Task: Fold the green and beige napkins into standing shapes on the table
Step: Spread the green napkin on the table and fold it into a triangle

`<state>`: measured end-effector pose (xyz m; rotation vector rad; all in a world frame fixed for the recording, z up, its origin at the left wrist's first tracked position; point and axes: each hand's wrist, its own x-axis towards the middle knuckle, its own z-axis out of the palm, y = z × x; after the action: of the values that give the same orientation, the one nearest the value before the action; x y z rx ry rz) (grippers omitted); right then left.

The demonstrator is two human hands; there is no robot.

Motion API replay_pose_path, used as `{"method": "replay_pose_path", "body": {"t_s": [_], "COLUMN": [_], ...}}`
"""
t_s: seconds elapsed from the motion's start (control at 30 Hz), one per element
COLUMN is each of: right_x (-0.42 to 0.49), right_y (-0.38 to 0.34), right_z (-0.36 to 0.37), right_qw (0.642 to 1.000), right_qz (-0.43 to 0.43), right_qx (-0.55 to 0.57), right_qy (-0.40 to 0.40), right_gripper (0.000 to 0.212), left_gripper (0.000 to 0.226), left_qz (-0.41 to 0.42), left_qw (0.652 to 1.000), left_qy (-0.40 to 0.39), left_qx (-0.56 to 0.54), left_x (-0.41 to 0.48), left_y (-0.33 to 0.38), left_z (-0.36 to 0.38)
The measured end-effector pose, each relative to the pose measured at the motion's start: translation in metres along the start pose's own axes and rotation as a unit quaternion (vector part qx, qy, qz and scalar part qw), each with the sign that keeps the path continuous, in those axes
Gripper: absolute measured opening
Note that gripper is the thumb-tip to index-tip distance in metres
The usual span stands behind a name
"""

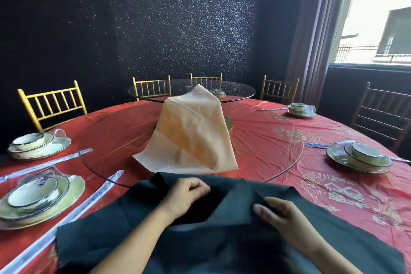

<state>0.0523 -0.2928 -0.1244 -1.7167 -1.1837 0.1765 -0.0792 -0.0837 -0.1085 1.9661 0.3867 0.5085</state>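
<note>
A dark green napkin lies spread over the near edge of the round table, partly folded with raised creases. My left hand pinches its cloth near the far edge, fingers curled into a fold. My right hand grips a raised fold of the same napkin, to the right of my left hand. The beige napkin hangs draped from the upper glass turntable down onto the lower glass disc, just beyond the green one. Neither hand touches it.
The red tablecloth covers the table. Wrapped plate-and-bowl settings sit at left, far left, right and far right. Wrapped chopsticks lie at left. A large glass disc and gold chairs surround the centre.
</note>
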Motion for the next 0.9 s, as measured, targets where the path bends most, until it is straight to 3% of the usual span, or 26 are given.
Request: {"method": "replay_pose_path", "body": {"t_s": [0.1, 0.17, 0.2, 0.37, 0.43, 0.47, 0.57, 0.73, 0.9], "right_x": [0.015, 0.023, 0.026, 0.041, 0.048, 0.05, 0.055, 0.063, 0.064], "right_y": [-0.01, -0.018, -0.019, -0.031, -0.03, -0.033, -0.039, -0.042, -0.048], "right_z": [0.005, 0.008, 0.011, 0.023, 0.022, 0.02, 0.016, 0.017, 0.015], "right_qw": [0.999, 0.999, 0.999, 0.973, 0.966, 0.967, 0.981, 0.982, 0.983], "right_qz": [-0.001, -0.015, -0.023, -0.098, -0.085, -0.076, -0.044, -0.021, -0.033], "right_qx": [0.029, 0.017, -0.011, -0.127, -0.133, -0.126, -0.065, -0.004, 0.026], "right_qy": [0.033, 0.032, 0.04, 0.166, 0.203, 0.207, 0.176, 0.186, 0.178], "right_gripper": [0.039, 0.009, 0.006, 0.019, 0.01, 0.008, 0.025, 0.026, 0.029], "left_gripper": [0.016, 0.016, 0.016, 0.02, 0.02, 0.021, 0.033, 0.012, 0.019], "left_qz": [-0.055, -0.062, -0.064, -0.052, -0.043, -0.044, -0.055, 0.011, 0.03], "left_qw": [0.985, 0.982, 0.981, 0.983, 0.984, 0.982, 0.976, 0.987, 0.989], "left_qy": [0.03, 0.026, 0.022, -0.006, -0.016, -0.019, -0.011, -0.028, 0.022], "left_qx": [-0.158, -0.177, -0.183, -0.174, -0.173, -0.185, -0.212, -0.156, -0.146], "left_x": [0.01, 0.013, 0.015, 0.014, 0.012, 0.011, 0.01, 0.004, 0.007], "left_y": [0.031, 0.044, 0.048, 0.058, 0.058, 0.059, 0.059, 0.066, 0.071], "left_z": [-0.006, -0.006, -0.004, 0.002, 0.003, 0.003, 0.0, 0.0, 0.002]}}
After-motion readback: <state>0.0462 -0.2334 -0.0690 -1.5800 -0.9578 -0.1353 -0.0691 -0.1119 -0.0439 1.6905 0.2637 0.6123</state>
